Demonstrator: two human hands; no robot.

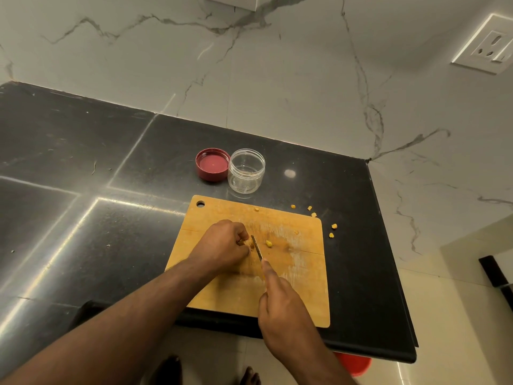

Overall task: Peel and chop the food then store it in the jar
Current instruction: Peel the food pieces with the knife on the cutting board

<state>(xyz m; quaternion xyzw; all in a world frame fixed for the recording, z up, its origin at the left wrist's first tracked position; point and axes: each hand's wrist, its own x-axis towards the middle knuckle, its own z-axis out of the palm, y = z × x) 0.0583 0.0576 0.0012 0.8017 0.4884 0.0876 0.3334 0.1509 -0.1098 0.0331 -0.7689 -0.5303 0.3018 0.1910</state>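
counter (83, 151) black stone, marble wall | left hand (222, 247) pinching food (251, 243) on board (302, 273) | right hand (280, 298) gripping knife (257, 250)

Both forearms (133, 309) are bare, unsleeved, and the feet (170, 368) are unshod.

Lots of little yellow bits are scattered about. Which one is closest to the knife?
The yellow bit on the board, just right of the knife. The others lie farther off, near the board's far edge or off it on the counter.
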